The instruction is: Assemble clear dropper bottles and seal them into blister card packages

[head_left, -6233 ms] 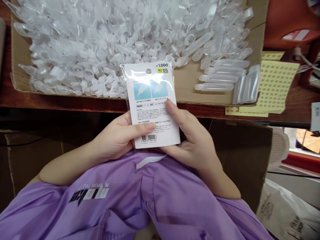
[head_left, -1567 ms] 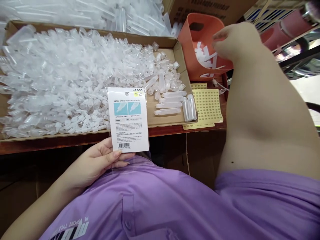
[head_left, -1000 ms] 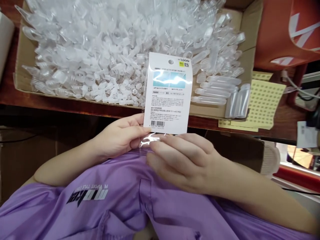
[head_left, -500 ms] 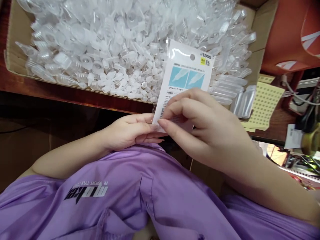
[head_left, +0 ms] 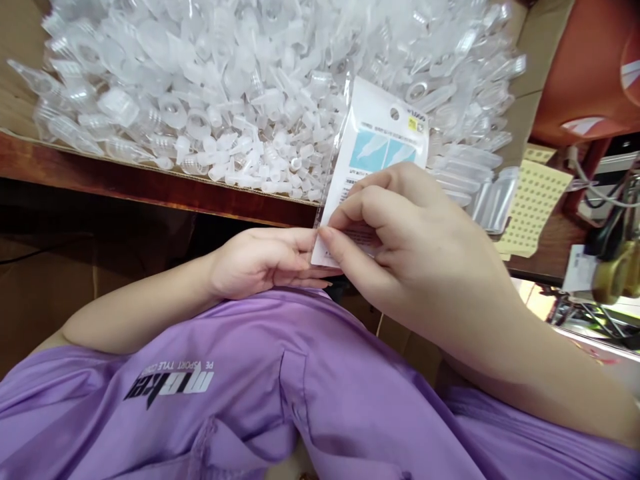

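Note:
A clear plastic packet with a white printed card (head_left: 381, 137) inside is held just above my lap, tilted to the right. My left hand (head_left: 260, 261) pinches its lower left corner. My right hand (head_left: 400, 247) lies over the card's lower half, fingers curled and pressing along the bottom edge. Beyond the packet, a shallow cardboard box (head_left: 530, 100) on the wooden table (head_left: 150, 193) is heaped with several small clear plastic bottles and caps (head_left: 225, 87).
Yellow sticker sheets (head_left: 537, 207) lie on the table to the right of the box. An orange plastic bin (head_left: 580, 67) stands at the far right. Cables and a brass-coloured object (head_left: 617, 267) sit at the right edge. Brown cartons (head_left: 60, 293) stand under the table.
My right hand came back from the orange bin to the packet's bottom edge and now covers the card's lower half. The packet has tilted to the right.

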`<state>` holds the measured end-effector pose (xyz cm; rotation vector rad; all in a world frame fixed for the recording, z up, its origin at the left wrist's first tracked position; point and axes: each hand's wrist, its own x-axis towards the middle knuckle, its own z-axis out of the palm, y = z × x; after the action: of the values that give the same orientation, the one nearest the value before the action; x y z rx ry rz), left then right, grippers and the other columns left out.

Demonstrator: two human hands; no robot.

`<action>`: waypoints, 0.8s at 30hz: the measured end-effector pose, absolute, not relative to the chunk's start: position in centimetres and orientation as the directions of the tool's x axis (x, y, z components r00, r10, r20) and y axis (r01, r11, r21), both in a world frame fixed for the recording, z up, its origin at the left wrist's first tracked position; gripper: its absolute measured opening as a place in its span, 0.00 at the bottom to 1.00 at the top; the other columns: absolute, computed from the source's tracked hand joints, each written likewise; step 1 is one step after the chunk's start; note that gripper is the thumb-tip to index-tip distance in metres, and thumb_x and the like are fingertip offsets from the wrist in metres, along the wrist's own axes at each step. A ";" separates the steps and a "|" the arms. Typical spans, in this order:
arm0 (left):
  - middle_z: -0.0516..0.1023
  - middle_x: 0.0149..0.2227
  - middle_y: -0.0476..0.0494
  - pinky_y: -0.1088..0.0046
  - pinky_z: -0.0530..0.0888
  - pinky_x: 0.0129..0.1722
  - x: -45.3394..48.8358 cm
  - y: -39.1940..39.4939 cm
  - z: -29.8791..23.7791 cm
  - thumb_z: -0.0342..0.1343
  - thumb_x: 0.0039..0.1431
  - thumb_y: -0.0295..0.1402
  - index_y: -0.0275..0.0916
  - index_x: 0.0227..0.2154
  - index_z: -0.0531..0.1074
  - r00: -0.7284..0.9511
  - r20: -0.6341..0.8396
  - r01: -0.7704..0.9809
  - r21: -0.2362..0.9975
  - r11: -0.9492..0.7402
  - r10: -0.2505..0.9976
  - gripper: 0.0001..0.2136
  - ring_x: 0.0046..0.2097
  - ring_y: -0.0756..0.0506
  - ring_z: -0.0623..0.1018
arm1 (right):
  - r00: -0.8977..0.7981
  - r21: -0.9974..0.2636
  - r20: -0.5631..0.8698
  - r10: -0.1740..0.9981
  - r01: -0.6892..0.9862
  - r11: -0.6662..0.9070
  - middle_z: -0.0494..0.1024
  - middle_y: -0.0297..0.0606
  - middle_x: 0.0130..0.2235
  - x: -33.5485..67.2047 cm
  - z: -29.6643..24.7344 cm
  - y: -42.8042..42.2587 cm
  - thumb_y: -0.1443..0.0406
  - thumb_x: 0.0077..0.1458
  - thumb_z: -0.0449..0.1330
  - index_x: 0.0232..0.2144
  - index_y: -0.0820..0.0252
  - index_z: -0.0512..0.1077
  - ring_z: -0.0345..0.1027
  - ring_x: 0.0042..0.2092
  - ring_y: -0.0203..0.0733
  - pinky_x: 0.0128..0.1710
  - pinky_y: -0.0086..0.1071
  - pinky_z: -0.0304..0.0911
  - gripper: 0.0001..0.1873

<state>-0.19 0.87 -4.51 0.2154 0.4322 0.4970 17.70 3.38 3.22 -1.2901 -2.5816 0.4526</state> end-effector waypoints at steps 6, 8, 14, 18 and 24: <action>0.83 0.49 0.40 0.50 0.64 0.64 0.0 0.7 -4.5 0.65 0.54 0.34 0.39 0.41 0.81 0.781 -0.348 -0.407 0.345 0.846 0.518 0.12 0.62 0.32 0.73 | -0.599 -0.338 0.076 0.797 0.737 0.586 0.70 0.42 0.34 17.8 2.8 3.2 0.66 0.62 0.57 0.32 0.60 0.71 0.67 0.37 0.43 0.37 0.38 0.68 0.06; 0.83 0.47 0.40 0.51 0.64 0.64 0.2 0.6 -4.3 0.63 0.59 0.34 0.38 0.40 0.81 0.751 -0.351 -0.424 0.392 0.816 0.559 0.08 0.58 0.36 0.77 | -0.597 -0.338 0.080 0.798 0.737 0.585 0.70 0.42 0.33 17.8 2.8 3.2 0.66 0.62 0.57 0.32 0.60 0.70 0.67 0.37 0.44 0.38 0.39 0.69 0.05; 0.84 0.45 0.41 0.51 0.67 0.63 0.6 0.0 -4.3 0.62 0.62 0.33 0.40 0.41 0.82 0.716 -0.326 -0.497 0.381 0.780 0.617 0.07 0.54 0.39 0.80 | -0.559 -0.390 0.115 0.821 0.735 0.555 0.68 0.40 0.34 17.8 2.7 2.9 0.68 0.61 0.58 0.32 0.58 0.68 0.68 0.39 0.44 0.40 0.39 0.71 0.04; 0.84 0.47 0.40 0.52 0.70 0.61 0.7 -0.3 -4.6 0.64 0.61 0.34 0.39 0.42 0.81 0.709 -0.328 -0.497 0.397 0.772 0.625 0.09 0.54 0.38 0.80 | -0.518 -0.492 0.115 0.847 0.711 0.502 0.68 0.39 0.36 17.8 2.5 3.0 0.70 0.60 0.60 0.33 0.56 0.69 0.69 0.41 0.43 0.40 0.37 0.72 0.04; 0.85 0.41 0.44 0.60 0.72 0.60 1.3 0.3 -3.4 0.62 0.63 0.34 0.36 0.39 0.80 0.626 -0.412 -0.437 0.517 0.736 0.662 0.06 0.49 0.44 0.83 | -0.478 -0.698 0.049 0.877 0.612 0.373 0.73 0.36 0.38 18.6 3.2 3.1 0.63 0.63 0.59 0.40 0.53 0.74 0.72 0.42 0.40 0.44 0.36 0.72 0.04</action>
<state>1.34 0.33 -3.40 0.3897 0.6241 0.6487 18.61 3.11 3.18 -1.2908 -2.2242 0.8680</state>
